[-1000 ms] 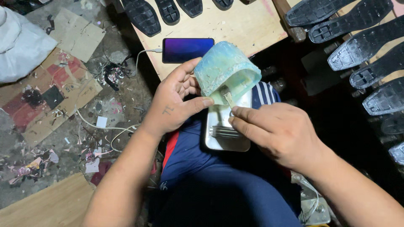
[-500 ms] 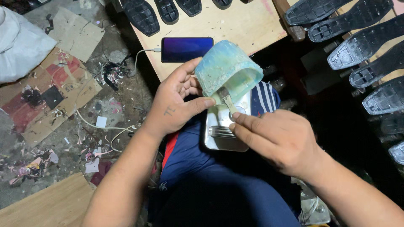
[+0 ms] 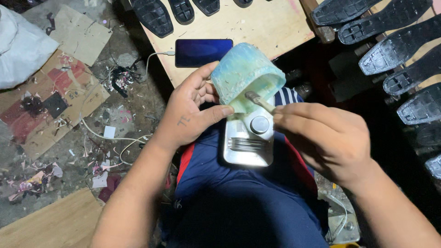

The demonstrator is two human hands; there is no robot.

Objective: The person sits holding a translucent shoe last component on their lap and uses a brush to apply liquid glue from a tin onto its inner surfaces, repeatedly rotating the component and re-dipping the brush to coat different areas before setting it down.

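While its fingers pinch a thin brush handle (image 3: 259, 102), the right hand (image 3: 324, 138) pokes the tip into the tilted blue-green cup (image 3: 245, 73). The left hand (image 3: 193, 112) clasps that cup, thumb pressed on its rim, fingers curled behind. Both hover over a metal tin (image 3: 248, 142) on the person's lap. A dark phone (image 3: 203, 52) lies at the wooden board's (image 3: 280, 27) near edge, black soles (image 3: 154, 16) along its far edge.
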